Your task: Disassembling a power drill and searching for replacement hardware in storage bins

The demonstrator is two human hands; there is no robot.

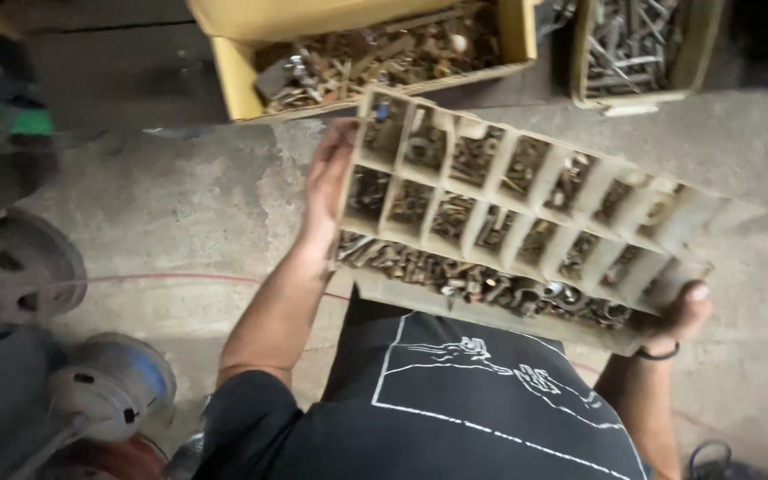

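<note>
Hands grasp compartment tray (526, 213) by opposite edges: left hand (326, 187), right hand (682, 311). Tray tilted above bare concrete floor (180, 213); yellow bin (242, 89) just beyond its far edge.

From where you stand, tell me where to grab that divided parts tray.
Probably by its two short ends, one of the hands on each, as now: left hand on the left end, right hand under the right corner. The compartment tray is long, loaded with loose hardware and tilted, so a one-sided grip risks spilling.
</note>
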